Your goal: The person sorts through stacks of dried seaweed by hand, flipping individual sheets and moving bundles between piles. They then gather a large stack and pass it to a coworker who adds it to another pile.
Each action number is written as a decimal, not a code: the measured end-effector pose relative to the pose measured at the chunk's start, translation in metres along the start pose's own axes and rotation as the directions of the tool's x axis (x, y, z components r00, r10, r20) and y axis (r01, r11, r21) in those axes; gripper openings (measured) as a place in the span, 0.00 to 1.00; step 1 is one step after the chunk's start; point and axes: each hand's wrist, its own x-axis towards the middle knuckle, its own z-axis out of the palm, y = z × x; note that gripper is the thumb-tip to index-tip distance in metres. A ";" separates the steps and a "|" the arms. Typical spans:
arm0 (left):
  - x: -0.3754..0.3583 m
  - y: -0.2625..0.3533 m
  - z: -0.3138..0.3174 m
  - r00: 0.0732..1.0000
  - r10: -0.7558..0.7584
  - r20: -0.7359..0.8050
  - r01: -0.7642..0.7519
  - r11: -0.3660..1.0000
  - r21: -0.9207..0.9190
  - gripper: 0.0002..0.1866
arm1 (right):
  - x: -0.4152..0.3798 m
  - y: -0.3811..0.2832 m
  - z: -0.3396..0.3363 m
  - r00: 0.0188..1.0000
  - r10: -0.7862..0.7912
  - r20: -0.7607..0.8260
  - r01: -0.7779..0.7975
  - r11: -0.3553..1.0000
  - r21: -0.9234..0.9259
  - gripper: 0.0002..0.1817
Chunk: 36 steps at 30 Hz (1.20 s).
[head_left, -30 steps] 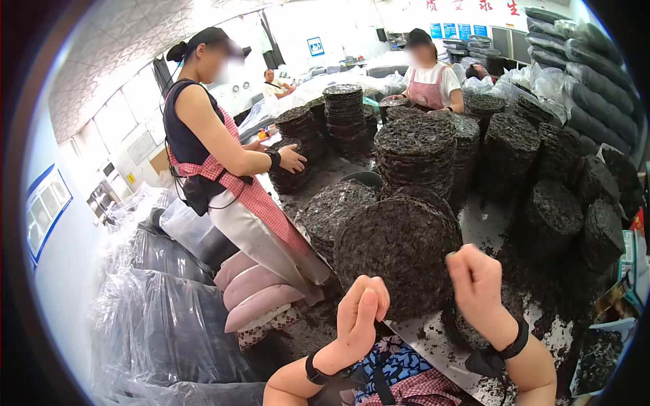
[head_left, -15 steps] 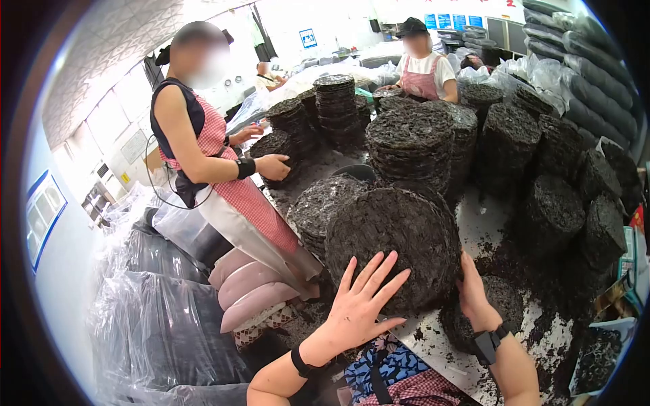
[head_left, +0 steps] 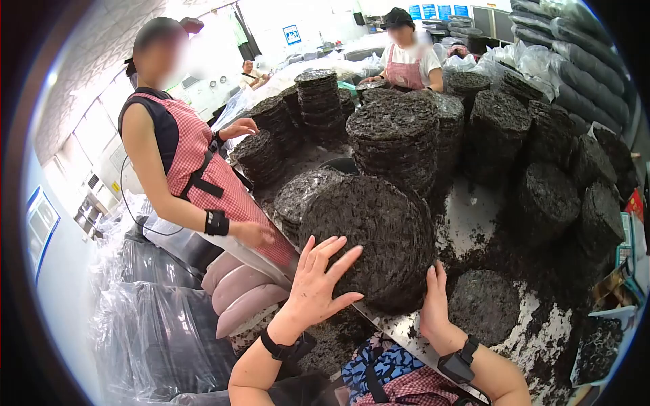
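A thick round stack of dark dried seaweed sheets (head_left: 369, 237) stands tilted at the table's near edge, its round face toward me. My left hand (head_left: 315, 284) lies against the lower left of that face, fingers spread. At the stack's lower right side rests my right hand (head_left: 435, 298), its fingers straight and close together. The stack is held between both hands. To the right of my right hand, a low round seaweed piece (head_left: 484, 306) lies on the table. Directly behind the held stack are another seaweed stack (head_left: 298, 193) and a taller one (head_left: 393, 145).
Several more seaweed stacks (head_left: 500, 132) line the table (head_left: 467, 213), which is strewn with dark crumbs. A co-worker in a checked apron (head_left: 186, 152) stands at left; another person (head_left: 406, 64) is across the table. Plastic-covered bundles (head_left: 169, 331) fill the lower left.
My hands and the held stack have shifted left in view, and my left hand sits nearer the stack's left edge. The left co-worker's near hand has dropped away from a stack.
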 end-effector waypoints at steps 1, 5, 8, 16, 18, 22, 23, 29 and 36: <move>-0.001 -0.002 0.001 1.000 -0.007 -0.015 0.007 1.000 -0.001 0.37 | 0.003 0.001 -0.001 1.000 -0.005 0.015 0.005 1.000 0.013 0.39; 0.006 -0.013 0.000 1.000 -0.011 0.002 0.011 0.997 0.074 0.36 | 0.004 -0.002 0.003 1.000 0.003 0.019 -0.003 0.999 0.036 0.37; 0.008 -0.020 0.007 1.000 -0.011 0.007 0.011 0.996 0.092 0.35 | 0.003 -0.004 0.001 1.000 0.010 0.025 -0.011 0.999 0.043 0.36; -0.009 -0.009 0.005 0.995 -0.032 -0.098 0.031 0.999 -0.019 0.33 | -0.009 -0.011 -0.011 0.999 0.031 0.044 -0.033 0.998 0.051 0.32; -0.011 -0.006 0.004 0.993 -0.036 -0.111 0.036 0.999 -0.007 0.31 | -0.014 -0.014 -0.015 0.998 0.035 0.060 -0.038 0.998 0.050 0.32; -0.013 0.006 0.002 0.988 -0.076 -0.133 0.080 0.996 0.026 0.30 | -0.023 -0.024 -0.031 0.992 0.042 0.120 -0.037 0.999 -0.038 0.30; -0.014 0.008 0.003 0.985 -0.085 -0.147 0.088 0.996 0.017 0.30 | -0.026 -0.028 -0.037 0.989 0.006 0.147 0.012 0.992 -0.123 0.29; -0.017 0.024 0.003 0.972 -0.132 -0.195 0.149 0.986 0.074 0.33 | -0.059 -0.051 -0.090 0.777 -0.335 0.533 0.617 0.232 -0.752 0.34; -0.019 0.033 0.011 0.981 -0.142 -0.131 0.151 0.987 0.056 0.35 | -0.078 -0.047 -0.137 0.773 -0.165 0.613 0.580 -0.209 -0.787 0.44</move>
